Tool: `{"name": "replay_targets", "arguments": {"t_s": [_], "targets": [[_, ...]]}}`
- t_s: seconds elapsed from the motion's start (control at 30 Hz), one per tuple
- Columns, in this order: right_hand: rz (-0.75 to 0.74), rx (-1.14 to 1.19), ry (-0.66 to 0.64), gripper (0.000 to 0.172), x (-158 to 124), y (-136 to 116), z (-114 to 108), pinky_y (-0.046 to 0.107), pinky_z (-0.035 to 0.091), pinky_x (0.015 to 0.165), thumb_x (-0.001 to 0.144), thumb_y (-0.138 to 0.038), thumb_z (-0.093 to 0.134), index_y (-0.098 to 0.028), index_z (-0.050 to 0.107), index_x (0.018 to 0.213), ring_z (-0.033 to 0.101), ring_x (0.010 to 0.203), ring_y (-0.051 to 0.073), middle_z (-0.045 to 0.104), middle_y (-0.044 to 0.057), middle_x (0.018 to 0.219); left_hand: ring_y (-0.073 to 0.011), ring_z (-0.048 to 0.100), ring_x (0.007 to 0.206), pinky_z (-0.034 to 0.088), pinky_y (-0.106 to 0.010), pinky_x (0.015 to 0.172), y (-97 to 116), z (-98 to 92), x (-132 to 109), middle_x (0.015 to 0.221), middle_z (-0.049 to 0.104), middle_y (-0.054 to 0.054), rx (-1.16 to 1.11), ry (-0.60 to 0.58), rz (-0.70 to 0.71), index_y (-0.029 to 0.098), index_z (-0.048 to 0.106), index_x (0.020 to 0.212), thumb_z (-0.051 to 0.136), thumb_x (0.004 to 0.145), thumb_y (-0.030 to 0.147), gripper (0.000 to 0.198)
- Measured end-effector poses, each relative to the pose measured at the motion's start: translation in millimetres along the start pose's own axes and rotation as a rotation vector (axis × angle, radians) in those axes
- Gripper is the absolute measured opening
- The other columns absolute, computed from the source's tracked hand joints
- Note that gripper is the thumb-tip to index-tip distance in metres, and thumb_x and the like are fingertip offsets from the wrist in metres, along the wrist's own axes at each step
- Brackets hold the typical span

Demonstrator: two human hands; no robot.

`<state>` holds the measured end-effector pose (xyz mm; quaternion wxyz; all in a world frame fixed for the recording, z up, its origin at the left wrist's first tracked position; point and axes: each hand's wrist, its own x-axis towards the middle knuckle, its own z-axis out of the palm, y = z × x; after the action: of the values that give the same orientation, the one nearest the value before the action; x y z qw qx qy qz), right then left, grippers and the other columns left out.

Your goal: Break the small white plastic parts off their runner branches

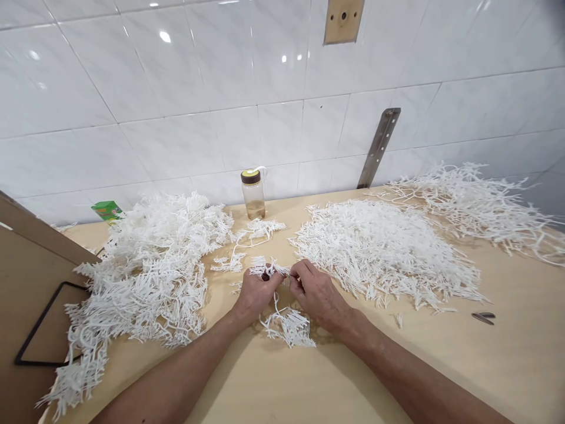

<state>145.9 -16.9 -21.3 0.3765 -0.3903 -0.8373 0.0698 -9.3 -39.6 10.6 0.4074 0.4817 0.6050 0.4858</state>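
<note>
My left hand (255,295) is closed around a white branched piece (258,265), whose thin twig-like tips stick out above the fingers and thumb. Right beside it, my right hand (318,295) is pinched at the tips that point to the right; exactly what lies between its fingertips is too small to see well. Below both hands hangs or lies a white branched cluster (291,327), joined to a thin stem that runs up toward my left hand. Several loose white pieces (260,229) lie on the table just beyond my hands.
A large heap of white branched strands (150,277) lies left, a pile of short pieces (379,247) right, and longer strands (477,206) far right. A bottle (253,200), green box (106,210), small dark metal tool (483,318) and wall-side metal bracket (379,148) stand around.
</note>
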Motion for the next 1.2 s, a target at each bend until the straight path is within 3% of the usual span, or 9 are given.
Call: {"name": "replay_targets", "arguments": {"t_s": [0.23,0.33,0.43,0.5,0.73,0.87,0.93,1.1,1.2], "targets": [[0.135,0.050,-0.045,0.010,-0.4,1.2,4.6,0.028,0.043,0.059,0.088,-0.013,0.046,-0.021,0.049,0.082,0.055,0.066,0.016,0.058,0.003,0.080,-0.0075,0.033,0.044,0.024,-0.022,0.043,-1.9,1.0,-0.7,0.041,0.035,0.006,0.003,0.046,-0.009,0.020,0.039,0.046,0.065,0.063,0.024,0.032],[0.369,0.211,-0.107,0.005,2.7,-3.1,2.2,0.028,0.047,0.057,0.086,-0.019,0.049,-0.021,0.052,0.083,0.060,0.064,0.017,0.061,0.002,0.076,-0.0072,0.033,0.043,0.026,-0.021,0.043,-5.7,0.6,0.0,0.042,0.034,0.007,-0.004,0.077,0.019,0.020,0.040,0.047,0.064,0.064,0.024,0.030],[0.668,0.512,-0.204,0.006,7.4,-10.2,-2.7,0.027,0.050,0.047,0.088,-0.027,0.050,-0.023,0.053,0.087,0.062,0.050,0.016,0.061,-0.002,0.064,-0.0073,0.035,0.043,0.030,-0.021,0.044,-9.9,-0.4,2.3,0.043,0.038,0.006,-0.006,0.088,0.053,0.019,0.043,0.048,0.062,0.066,0.025,0.028],[0.774,0.637,-0.212,0.005,9.9,-14.2,-5.4,0.027,0.052,0.045,0.087,-0.028,0.051,-0.023,0.053,0.087,0.063,0.046,0.016,0.060,-0.004,0.057,-0.0079,0.038,0.044,0.032,-0.021,0.044,-11.9,-1.0,4.2,0.044,0.042,0.005,-0.006,0.087,0.068,0.018,0.046,0.049,0.063,0.067,0.027,0.027],[0.784,0.580,-0.153,0.003,14.3,-21.8,-9.5,0.024,0.051,0.039,0.080,-0.020,0.055,-0.023,0.053,0.081,0.063,0.042,0.016,0.059,-0.006,0.052,-0.0094,0.043,0.041,0.035,-0.021,0.043,-12.9,-1.0,3.3,0.042,0.046,0.004,0.003,0.086,0.042,0.017,0.050,0.050,0.065,0.067,0.028,0.026],[0.843,0.599,-0.188,0.007,15.1,-16.2,-11.7,0.024,0.050,0.038,0.077,-0.016,0.053,-0.022,0.052,0.080,0.063,0.040,0.016,0.060,-0.005,0.050,-0.0085,0.044,0.045,0.037,-0.020,0.046,-18.6,2.3,-4.1,0.050,0.050,0.005,-0.032,0.056,0.176,0.017,0.056,0.062,0.066,0.067,0.022,0.012],[0.815,0.529,-0.137,0.007,14.0,-7.3,-13.2,0.023,0.049,0.039,0.077,-0.015,0.053,-0.022,0.051,0.077,0.063,0.040,0.016,0.060,-0.005,0.050,-0.0085,0.045,0.045,0.038,-0.020,0.046,-21.2,3.5,-6.9,0.052,0.051,0.005,-0.068,0.029,0.197,0.018,0.057,0.067,0.066,0.068,0.022,0.010],[0.818,0.424,0.007,0.003,12.2,18.8,-24.2,0.021,0.048,0.039,0.081,-0.022,0.055,-0.021,0.053,0.080,0.063,0.039,0.015,0.058,-0.005,0.052,-0.0090,0.044,0.040,0.037,-0.021,0.043,-13.2,1.0,-6.3,0.043,0.048,0.003,-0.078,-0.026,0.040,0.018,0.052,0.053,0.066,0.074,0.033,0.030],[0.771,0.394,0.062,0.005,13.6,25.9,-30.3,0.021,0.048,0.038,0.081,-0.026,0.057,-0.021,0.056,0.082,0.060,0.037,0.012,0.059,-0.005,0.054,-0.0063,0.034,0.033,0.028,-0.021,0.037,-5.0,-0.8,-3.3,0.036,0.040,0.005,-0.055,-0.060,-0.072,0.018,0.051,0.046,0.067,0.074,0.039,0.038]]}}
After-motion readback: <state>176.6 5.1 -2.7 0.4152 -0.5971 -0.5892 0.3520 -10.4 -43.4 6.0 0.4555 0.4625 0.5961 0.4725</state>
